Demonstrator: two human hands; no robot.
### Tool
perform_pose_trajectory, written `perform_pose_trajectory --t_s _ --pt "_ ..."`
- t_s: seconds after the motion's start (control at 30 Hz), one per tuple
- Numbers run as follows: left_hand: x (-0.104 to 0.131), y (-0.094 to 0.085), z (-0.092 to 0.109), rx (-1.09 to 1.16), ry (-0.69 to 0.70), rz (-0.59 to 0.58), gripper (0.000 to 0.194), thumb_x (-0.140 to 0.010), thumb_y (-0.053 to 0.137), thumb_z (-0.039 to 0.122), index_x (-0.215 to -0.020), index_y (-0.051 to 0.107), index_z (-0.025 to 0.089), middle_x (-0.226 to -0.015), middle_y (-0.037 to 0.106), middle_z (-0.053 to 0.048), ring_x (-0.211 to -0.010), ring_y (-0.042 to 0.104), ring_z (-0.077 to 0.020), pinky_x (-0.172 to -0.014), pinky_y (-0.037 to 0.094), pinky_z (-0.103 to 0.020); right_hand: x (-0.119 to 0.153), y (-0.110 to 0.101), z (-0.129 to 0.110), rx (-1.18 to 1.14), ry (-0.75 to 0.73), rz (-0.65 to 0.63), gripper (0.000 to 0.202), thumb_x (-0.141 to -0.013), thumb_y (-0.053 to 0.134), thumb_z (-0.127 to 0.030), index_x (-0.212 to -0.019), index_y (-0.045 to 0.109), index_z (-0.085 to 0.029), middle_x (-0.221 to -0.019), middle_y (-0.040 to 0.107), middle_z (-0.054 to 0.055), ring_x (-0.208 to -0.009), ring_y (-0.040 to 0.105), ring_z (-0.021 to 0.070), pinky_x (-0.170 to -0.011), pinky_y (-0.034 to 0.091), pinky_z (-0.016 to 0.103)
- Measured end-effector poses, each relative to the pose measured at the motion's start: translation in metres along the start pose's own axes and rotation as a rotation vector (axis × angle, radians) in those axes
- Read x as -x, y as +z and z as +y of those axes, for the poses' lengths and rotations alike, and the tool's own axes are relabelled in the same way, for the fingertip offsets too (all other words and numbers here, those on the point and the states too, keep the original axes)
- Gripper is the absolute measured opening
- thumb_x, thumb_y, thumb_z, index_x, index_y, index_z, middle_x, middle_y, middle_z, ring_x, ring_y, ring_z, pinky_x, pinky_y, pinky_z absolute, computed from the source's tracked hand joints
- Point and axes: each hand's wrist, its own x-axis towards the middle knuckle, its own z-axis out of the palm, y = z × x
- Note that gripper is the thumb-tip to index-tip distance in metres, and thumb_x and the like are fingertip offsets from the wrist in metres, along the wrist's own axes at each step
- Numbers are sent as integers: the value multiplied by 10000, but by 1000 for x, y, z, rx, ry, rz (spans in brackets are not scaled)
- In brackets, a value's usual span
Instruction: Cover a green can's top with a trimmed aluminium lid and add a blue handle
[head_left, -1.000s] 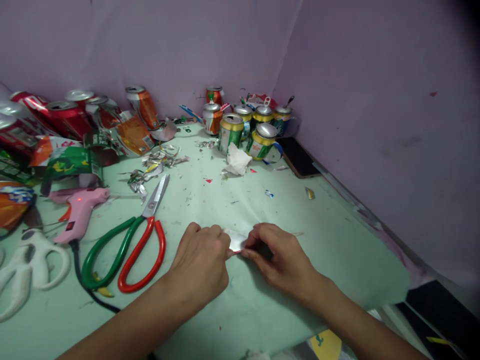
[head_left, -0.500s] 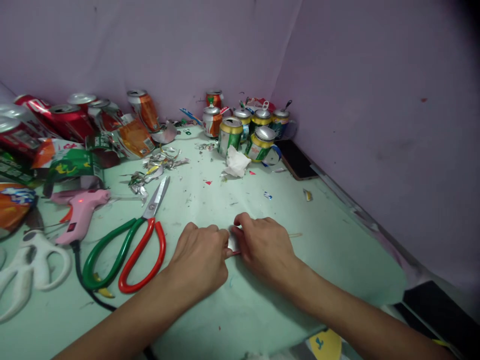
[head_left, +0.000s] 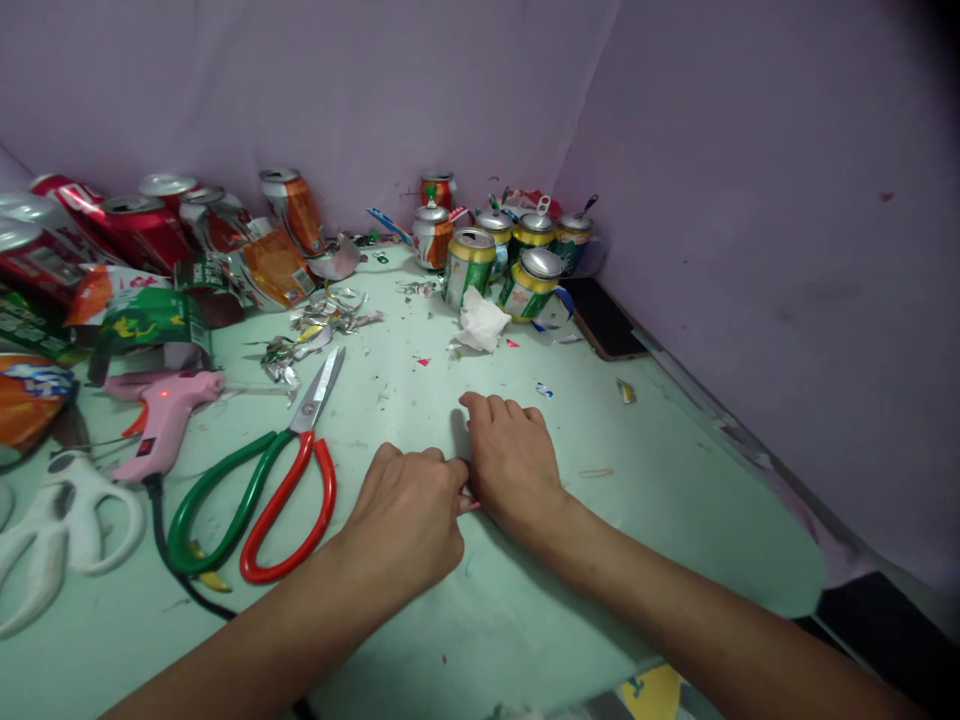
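My left hand [head_left: 416,510] is closed at the middle of the table, knuckles up. Its fingertips pinch a thin red strip [head_left: 471,506], of which only a short piece shows. My right hand [head_left: 516,455] is right beside it, back upward and fingers curled down, closed over the other end of the strip. That end is hidden under the hand, and the material cannot be made out. To the left of my hands lie large scissors [head_left: 306,410] with one green and one red handle, blades pointing away.
A pink glue gun [head_left: 169,415] with a lit red light and white-handled scissors [head_left: 90,515] lie at left. Whole and cut drink cans [head_left: 146,235] crowd the back left. Small can crafts [head_left: 531,285], crumpled tissue [head_left: 481,322] and a phone [head_left: 606,318] are at back right. Metal scraps [head_left: 330,312] litter the table.
My right hand has turned, its knuckles now higher and farther forward, and it has come closer against my left hand. The left hand keeps its pinch. The view has shifted slightly.
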Motion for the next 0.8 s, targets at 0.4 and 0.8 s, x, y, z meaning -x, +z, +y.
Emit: perform_pose_trajectory --t_s 0.4,0.8 --pt "6 -1 -4 -106 -74 47 167 -817 419 215 -733 559 178 -735 649 -76 -698 604 -277 -707 373 -445 3 3 -4 71 -125 92 357 -784 473 -163 -1139 482 -117 -840 589 112 -746 512 248 -679 283 363" --pt "11 -6 -29 279 -41 181 182 -827 460 268 -687 553 197 -590 573 23 -586 538 -148 -535 361 -252 5 6 -2 71 -48 112 354 -815 410 -81 -1163 460 -119 -855 602 100 -772 530 243 -717 277 364"
